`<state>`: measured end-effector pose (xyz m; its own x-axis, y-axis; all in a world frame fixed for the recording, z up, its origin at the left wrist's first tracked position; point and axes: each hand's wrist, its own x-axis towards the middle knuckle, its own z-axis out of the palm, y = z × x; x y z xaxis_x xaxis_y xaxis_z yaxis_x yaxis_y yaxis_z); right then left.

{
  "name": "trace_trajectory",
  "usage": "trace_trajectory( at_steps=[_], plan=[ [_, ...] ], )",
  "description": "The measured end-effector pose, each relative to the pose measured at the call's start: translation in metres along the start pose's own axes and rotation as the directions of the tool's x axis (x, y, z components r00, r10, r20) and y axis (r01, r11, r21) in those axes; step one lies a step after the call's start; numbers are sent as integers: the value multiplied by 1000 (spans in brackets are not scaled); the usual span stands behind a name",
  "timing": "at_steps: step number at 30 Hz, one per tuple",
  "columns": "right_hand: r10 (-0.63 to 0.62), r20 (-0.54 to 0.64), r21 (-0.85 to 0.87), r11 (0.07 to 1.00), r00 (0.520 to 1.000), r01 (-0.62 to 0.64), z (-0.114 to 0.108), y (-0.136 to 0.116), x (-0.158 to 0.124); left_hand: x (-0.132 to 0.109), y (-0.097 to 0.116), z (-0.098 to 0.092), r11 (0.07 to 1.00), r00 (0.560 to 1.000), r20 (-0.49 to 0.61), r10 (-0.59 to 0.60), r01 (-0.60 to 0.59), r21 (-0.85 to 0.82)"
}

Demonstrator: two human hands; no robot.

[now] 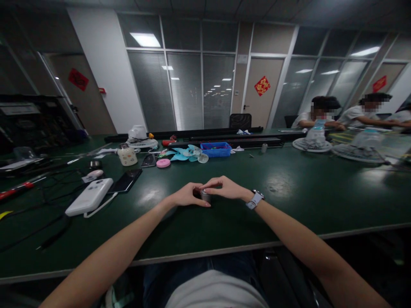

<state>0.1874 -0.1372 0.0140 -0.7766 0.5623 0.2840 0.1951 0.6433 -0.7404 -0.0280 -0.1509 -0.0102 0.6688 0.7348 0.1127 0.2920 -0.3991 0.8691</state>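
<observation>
A small grey metal cylinder (206, 196) stands upright on the green table in front of me. My left hand (187, 195) curls around its left side, with the thumb along the near side. From the right, my right hand (226, 188) reaches over, its fingertips closed on the cylinder's top edge. Part of the cylinder is hidden behind the fingers. A watch with a light strap (255, 199) sits on my right wrist. Another small metal cylinder (264, 148), similar in look, stands farther back to the right.
On the left lie a white power bank (90, 196) with a cable, a dark phone (125, 180) and a patterned mug (127, 155). Behind my hands are light-blue fan blades (186, 153), a pink lid (163, 163) and a blue tray (215, 149). People sit at the far right.
</observation>
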Motion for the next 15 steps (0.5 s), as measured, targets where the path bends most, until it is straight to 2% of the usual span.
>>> trace_trajectory(
  at_steps=[6, 15],
  plan=[
    [16, 37, 68, 997, 999, -19, -4, -4, -3, 0, -1, 0, 1000, 999, -15, -29, 29, -2],
    [63, -27, 120, 991, 998, -59, 0, 0, 0, 1, 0, 0, 998, 998, -32, -54, 55, 13]
  ],
)
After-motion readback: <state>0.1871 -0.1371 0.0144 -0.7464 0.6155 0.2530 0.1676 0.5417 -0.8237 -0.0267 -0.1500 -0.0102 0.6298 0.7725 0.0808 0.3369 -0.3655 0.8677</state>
